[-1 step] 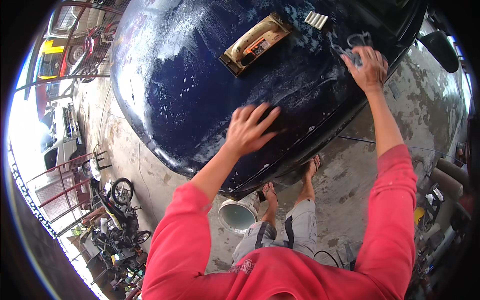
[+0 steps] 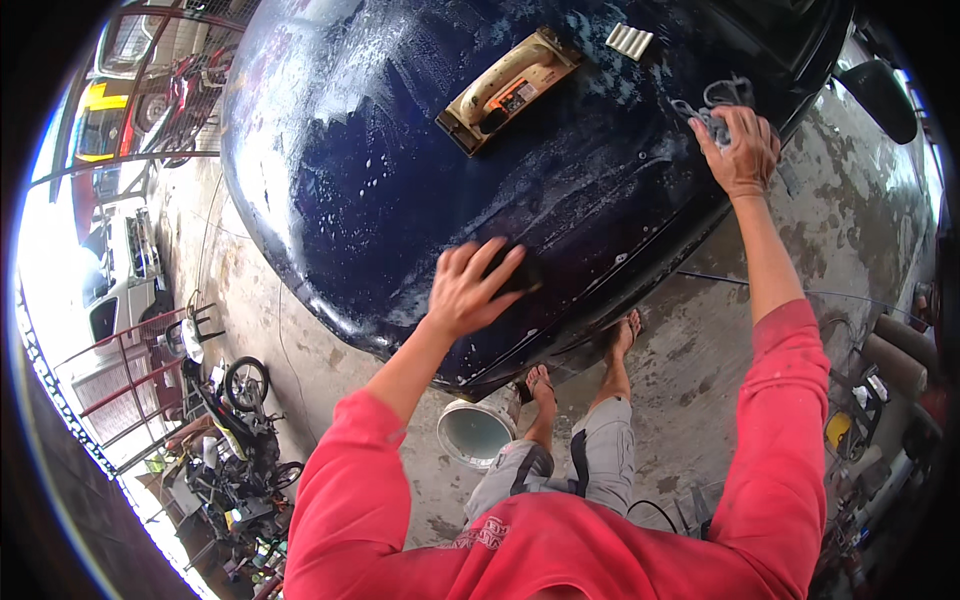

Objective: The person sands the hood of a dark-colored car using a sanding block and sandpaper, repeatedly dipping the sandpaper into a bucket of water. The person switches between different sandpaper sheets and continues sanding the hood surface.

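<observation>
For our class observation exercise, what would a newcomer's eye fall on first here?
A dark blue car panel, streaked white, fills the upper middle. A worn, handled block lies on it near the top. Red sleeves rise from below, the left hand over the panel, the right hand holding a grey cloth, upper right.

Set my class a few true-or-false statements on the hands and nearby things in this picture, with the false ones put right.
1. The right hand is on a grey cloth. True.
2. The left hand touches a side mirror. False: the left hand is at a dark object, hard to make out, over the blue hood.
3. A long-handled tool lies on the hood. True.
4. A bucket stands on the hood. False: the bucket is on the floor.
</observation>
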